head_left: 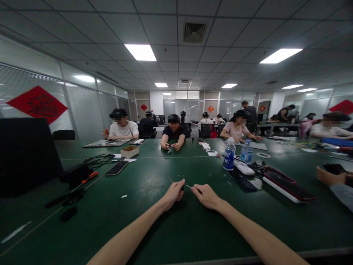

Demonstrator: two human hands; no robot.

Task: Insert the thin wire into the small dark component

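Observation:
Above the green tabletop (165, 235), my left hand (174, 194) is closed around a small dark object (182, 187). Only a bit of that object shows between thumb and fingers, so its kind is unclear. Just to the right, my right hand (205, 195) pinches a thin, pale, rod-like piece (188, 186) that points toward my left hand. A narrow gap separates the two hands, and I cannot tell whether the rod touches the dark object. A small white scrap (124, 196) lies on the table to the left of my hands.
Right of my hands stand a blue-labelled bottle (228, 156), a water bottle (246, 151), a dark phone (241, 179) and a red-edged device (288, 184). To the left are an orange-handled tool (89, 177), another phone (117, 167), a cardboard box (129, 151) and a black monitor (27, 158). A person (173, 132) sits opposite.

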